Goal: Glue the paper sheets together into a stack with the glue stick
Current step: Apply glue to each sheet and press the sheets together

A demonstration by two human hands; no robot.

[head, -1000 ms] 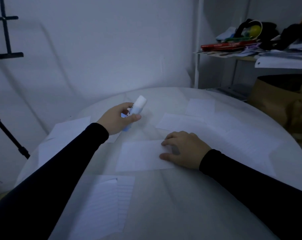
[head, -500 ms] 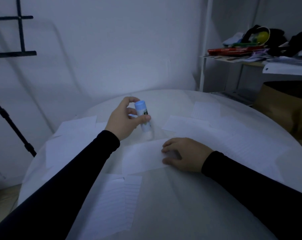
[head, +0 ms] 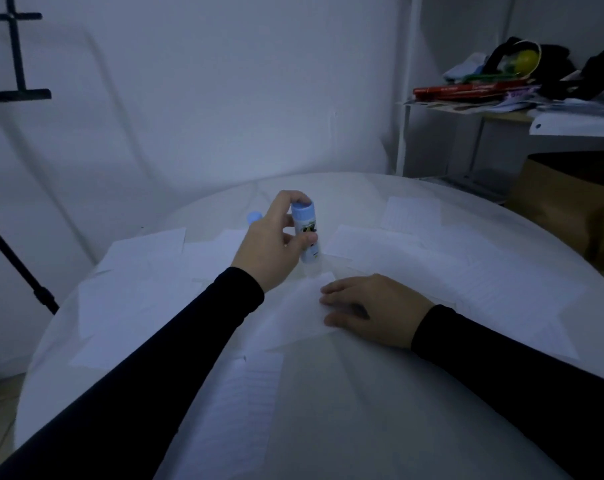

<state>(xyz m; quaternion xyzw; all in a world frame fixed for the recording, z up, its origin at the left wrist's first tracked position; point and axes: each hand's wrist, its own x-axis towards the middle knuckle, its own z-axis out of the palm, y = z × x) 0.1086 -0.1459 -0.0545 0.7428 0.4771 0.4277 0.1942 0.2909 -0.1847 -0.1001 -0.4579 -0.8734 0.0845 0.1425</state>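
My left hand point(head: 271, 242) grips a blue-and-white glue stick point(head: 305, 233), held nearly upright with its lower end pointing down at the far corner of a white sheet point(head: 293, 306). Whether the tip touches the paper I cannot tell. My right hand point(head: 373, 308) lies on the right end of that sheet, fingers slightly bent, pressing it to the round white table point(head: 362, 427). A small blue cap point(head: 254, 216) sits on the table just behind my left hand. Several other sheets lie around: at the left point(head: 134, 282), near front point(head: 238, 410) and right point(head: 466, 271).
A metal shelf point(head: 501, 109) stands at the right with red books, bags and papers. Below it is a brown cardboard box point(head: 570, 199). A black stand leg point(head: 20, 268) rises at the left of the table. The wall is close behind.
My left hand turned the glue stick from tilted with its white end up to upright with the blue end up, and lowered it toward the sheet's far corner. My right hand stayed on the sheet.
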